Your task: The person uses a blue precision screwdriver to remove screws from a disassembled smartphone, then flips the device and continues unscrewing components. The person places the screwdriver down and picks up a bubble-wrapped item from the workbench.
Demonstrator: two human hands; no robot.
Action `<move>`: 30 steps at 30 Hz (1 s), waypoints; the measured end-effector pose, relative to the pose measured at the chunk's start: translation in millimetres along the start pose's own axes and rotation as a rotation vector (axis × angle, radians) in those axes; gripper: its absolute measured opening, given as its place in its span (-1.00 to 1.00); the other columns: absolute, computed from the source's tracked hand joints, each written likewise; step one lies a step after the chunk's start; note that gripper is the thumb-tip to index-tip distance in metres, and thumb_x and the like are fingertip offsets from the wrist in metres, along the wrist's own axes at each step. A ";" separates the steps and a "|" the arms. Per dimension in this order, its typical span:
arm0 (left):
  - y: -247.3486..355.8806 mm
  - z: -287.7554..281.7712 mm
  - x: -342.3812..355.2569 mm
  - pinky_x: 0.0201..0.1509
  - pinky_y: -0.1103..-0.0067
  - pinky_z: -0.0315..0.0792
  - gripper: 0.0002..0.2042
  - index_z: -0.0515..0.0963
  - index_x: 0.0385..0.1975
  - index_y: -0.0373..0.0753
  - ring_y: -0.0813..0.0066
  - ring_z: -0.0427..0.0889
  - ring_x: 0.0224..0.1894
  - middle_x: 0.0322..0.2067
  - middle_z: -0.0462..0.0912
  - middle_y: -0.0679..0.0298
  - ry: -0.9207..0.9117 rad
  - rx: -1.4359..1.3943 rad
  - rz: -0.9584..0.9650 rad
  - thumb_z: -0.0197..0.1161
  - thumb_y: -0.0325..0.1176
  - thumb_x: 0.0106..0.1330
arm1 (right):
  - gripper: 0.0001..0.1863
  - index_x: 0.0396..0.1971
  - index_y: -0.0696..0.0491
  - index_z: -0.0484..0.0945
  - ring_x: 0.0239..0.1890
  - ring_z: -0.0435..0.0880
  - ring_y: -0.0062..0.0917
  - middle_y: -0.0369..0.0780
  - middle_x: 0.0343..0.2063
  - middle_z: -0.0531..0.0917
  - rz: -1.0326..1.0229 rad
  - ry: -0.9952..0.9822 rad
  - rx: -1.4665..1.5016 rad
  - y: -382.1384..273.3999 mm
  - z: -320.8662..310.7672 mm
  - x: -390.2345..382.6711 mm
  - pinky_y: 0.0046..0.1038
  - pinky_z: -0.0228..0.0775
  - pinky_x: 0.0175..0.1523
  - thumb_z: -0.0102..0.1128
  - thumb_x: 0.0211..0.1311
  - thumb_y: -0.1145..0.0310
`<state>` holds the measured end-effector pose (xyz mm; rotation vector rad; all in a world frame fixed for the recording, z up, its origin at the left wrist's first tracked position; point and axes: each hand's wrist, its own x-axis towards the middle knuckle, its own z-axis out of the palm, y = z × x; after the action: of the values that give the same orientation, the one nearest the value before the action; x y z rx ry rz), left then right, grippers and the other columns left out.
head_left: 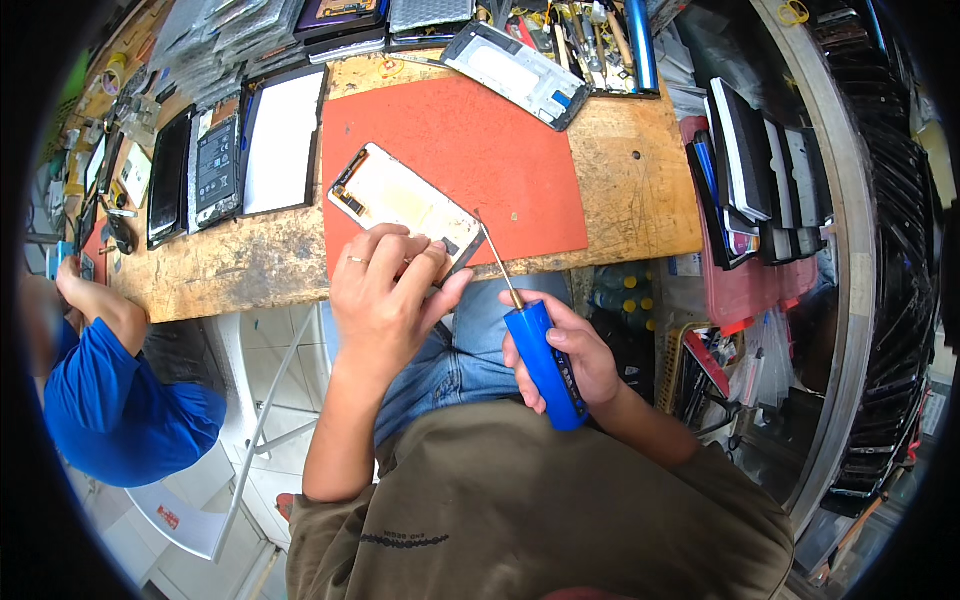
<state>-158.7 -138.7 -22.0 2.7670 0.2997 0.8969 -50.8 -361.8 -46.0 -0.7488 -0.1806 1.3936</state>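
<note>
Red mat (520, 160) below, left hand (385, 290) bends its fingers over the phone panel (400, 195), pinch unclear; right hand (585, 362) wraps the blue tool (540, 350): best angle it shallow.

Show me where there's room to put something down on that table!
On the red mat, between the white phone panel and the phone frame; also the bare wood right of the mat. It's crowded along the far edge with tools, and left with phone parts.
</note>
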 end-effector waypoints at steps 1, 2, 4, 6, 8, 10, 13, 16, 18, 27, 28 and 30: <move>-1.6 -2.6 0.2 -0.10 0.33 0.54 -0.66 0.70 -0.29 -0.22 0.20 0.68 -0.12 -0.29 0.68 0.27 -0.008 -0.001 0.018 0.63 -0.25 -0.05 | -0.27 0.49 0.23 0.05 -0.50 0.71 -0.37 0.05 -0.14 0.58 0.013 -0.004 -0.001 -0.9 0.2 -0.6 -0.41 0.62 -0.44 -0.04 0.47 0.17; -3.2 -5.2 -0.1 -0.10 0.34 0.56 -0.66 0.70 -0.29 -0.22 0.20 0.69 -0.11 -0.29 0.69 0.28 -0.011 0.002 0.039 0.63 -0.26 -0.04 | -0.27 0.49 0.23 0.04 -0.50 0.71 -0.37 0.05 -0.14 0.58 0.017 -0.006 -0.001 -0.8 0.9 -0.9 -0.41 0.62 -0.44 -0.04 0.47 0.18; -7.1 -10.1 -2.5 -0.10 0.35 0.60 -0.67 0.70 -0.28 -0.22 0.18 0.72 -0.10 -0.27 0.71 0.28 -0.029 0.003 0.068 0.62 -0.27 -0.04 | -0.27 0.49 0.24 0.04 -0.50 0.71 -0.35 0.05 -0.14 0.58 0.030 -0.017 0.014 0.2 2.3 -1.5 -0.41 0.61 -0.45 -0.04 0.47 0.18; -12.7 -13.4 -7.1 -0.10 0.36 0.62 -0.67 0.70 -0.27 -0.22 0.18 0.74 -0.10 -0.26 0.72 0.28 -0.034 0.001 0.097 0.62 -0.28 -0.03 | -0.27 0.49 0.24 0.04 -0.50 0.71 -0.35 0.05 -0.14 0.58 -0.015 0.008 0.002 -1.7 2.0 -3.9 -0.42 0.61 -0.45 -0.04 0.47 0.18; -20.1 -15.2 -12.9 -0.09 0.37 0.63 -0.66 0.71 -0.26 -0.22 0.18 0.75 -0.10 -0.24 0.73 0.27 -0.038 0.006 0.134 0.62 -0.28 -0.03 | -0.27 0.49 0.24 0.04 -0.51 0.71 -0.34 0.05 -0.14 0.58 -0.046 0.010 0.000 -5.4 0.0 -5.9 -0.42 0.61 -0.46 -0.04 0.47 0.19; -28.8 -17.5 -18.3 -0.08 0.38 0.63 -0.65 0.71 -0.24 -0.22 0.18 0.75 -0.10 -0.22 0.74 0.26 -0.063 0.016 0.167 0.62 -0.28 -0.03 | -0.27 0.49 0.24 0.03 -0.51 0.71 -0.34 0.06 -0.15 0.57 -0.069 -0.008 0.006 -9.2 -2.3 -7.5 -0.41 0.61 -0.46 -0.05 0.46 0.19; -38.5 -27.7 -22.2 -0.02 0.33 0.62 -0.67 0.71 -0.21 -0.22 0.14 0.74 -0.04 -0.18 0.74 0.22 -0.106 -0.026 0.182 0.60 -0.33 0.01 | -0.25 0.49 0.27 0.01 -0.51 0.70 -0.35 0.08 -0.15 0.57 -0.090 0.003 -0.035 -12.9 -5.0 -10.8 -0.42 0.62 -0.45 -0.05 0.45 0.18; -28.2 -38.8 -22.0 0.11 0.24 0.51 -0.61 0.68 -0.13 -0.25 0.07 0.63 0.09 -0.08 0.67 0.15 -0.103 -0.009 0.021 0.58 -0.30 0.04 | -0.23 0.49 0.28 0.01 -0.53 0.71 -0.33 0.10 -0.16 0.57 -0.116 0.014 -0.050 -12.2 -5.9 -10.1 -0.41 0.63 -0.46 -0.02 0.44 0.19; -12.8 -39.9 -18.8 0.18 0.21 0.44 -0.52 0.64 -0.04 -0.25 0.05 0.56 0.12 -0.04 0.62 0.12 -0.081 0.039 -0.168 0.59 -0.23 0.03 | -0.23 0.49 0.26 0.02 -0.55 0.71 -0.28 0.14 -0.18 0.57 -0.139 0.000 -0.026 -9.0 -4.1 -7.1 -0.40 0.63 -0.51 0.03 0.44 0.19; 15.4 -16.3 -19.4 0.27 0.19 0.29 -0.40 0.58 0.08 -0.22 0.04 0.49 0.14 0.06 0.54 0.04 -0.062 0.085 -0.401 0.56 -0.19 -0.02 | -0.28 0.51 0.15 0.03 -0.39 0.71 -0.47 -0.01 -0.08 0.56 -0.051 -0.057 -0.302 -9.5 7.2 -11.0 -0.49 0.60 -0.32 0.05 0.51 0.19; 8.4 -22.5 -18.6 0.29 0.18 0.28 -0.41 0.59 0.09 -0.21 0.04 0.49 0.16 0.10 0.54 0.05 -0.110 0.039 -0.330 0.53 -0.23 -0.03 | -0.28 0.51 0.15 0.03 -0.39 0.71 -0.47 -0.01 -0.08 0.56 -0.049 -0.065 -0.292 -9.9 6.6 -11.3 -0.49 0.60 -0.32 0.05 0.51 0.19; -7.3 -37.3 -14.9 0.33 0.16 0.28 -0.41 0.59 0.11 -0.19 0.04 0.49 0.19 0.17 0.54 0.06 -0.209 -0.082 -0.190 0.48 -0.31 -0.04 | -0.30 0.51 0.15 0.03 -0.38 0.70 -0.47 -0.01 -0.08 0.56 -0.063 -0.068 -0.316 -9.6 4.9 -9.9 -0.49 0.61 -0.31 0.04 0.52 0.22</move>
<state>-193.7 -130.2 -2.6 2.6715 0.4681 0.5568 -47.6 -369.2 -33.7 -0.9477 -0.4816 1.3465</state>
